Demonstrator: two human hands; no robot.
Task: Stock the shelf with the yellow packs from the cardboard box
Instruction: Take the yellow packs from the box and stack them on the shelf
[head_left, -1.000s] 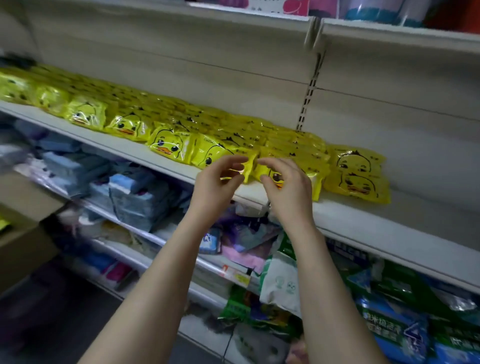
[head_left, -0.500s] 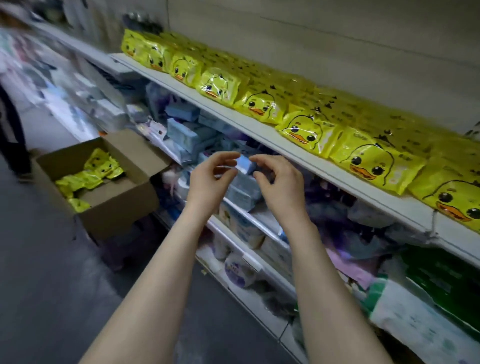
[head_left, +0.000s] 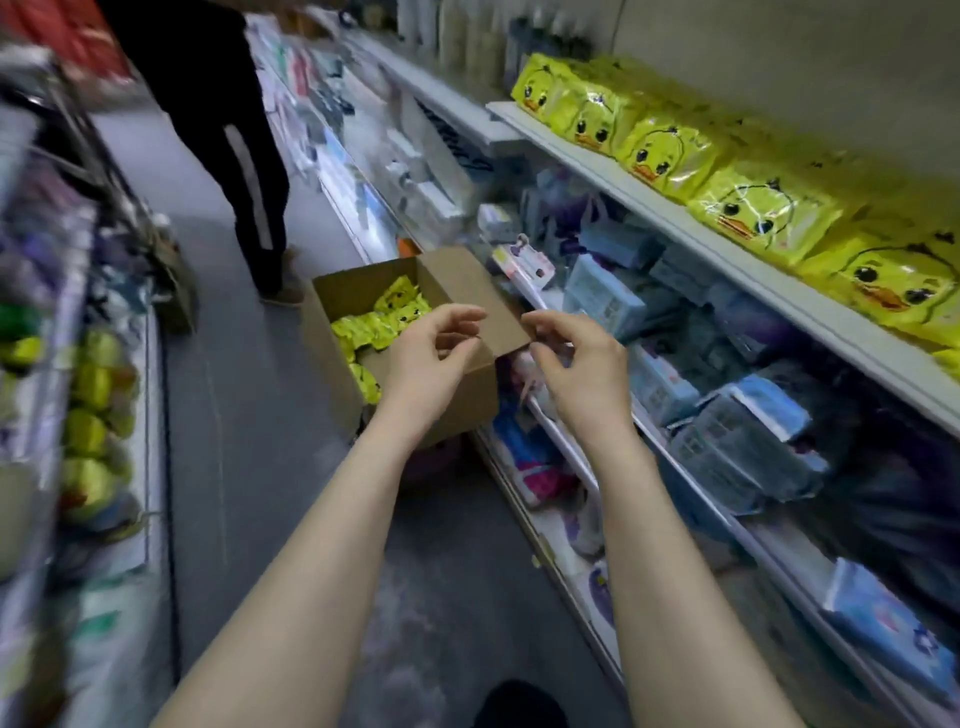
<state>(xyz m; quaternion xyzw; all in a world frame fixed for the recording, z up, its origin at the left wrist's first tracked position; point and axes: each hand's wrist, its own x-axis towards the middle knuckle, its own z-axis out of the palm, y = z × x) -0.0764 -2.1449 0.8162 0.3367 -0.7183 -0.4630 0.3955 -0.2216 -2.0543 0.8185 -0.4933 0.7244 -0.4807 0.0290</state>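
Head view.
1. Near side of the cardboard box: left grip and right grip, empty, fingers loosely curled.
2. Inside the box: yellow packs; slick film may slip from a hasty grab.
3. Beyond the box: person; collision risk.

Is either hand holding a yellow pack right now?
No, the left hand and right hand hold nothing, raised before the cardboard box.

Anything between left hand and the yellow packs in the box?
Nothing, per head view: left hand hangs empty over the open cardboard box, yellow packs uncovered just past its fingers.
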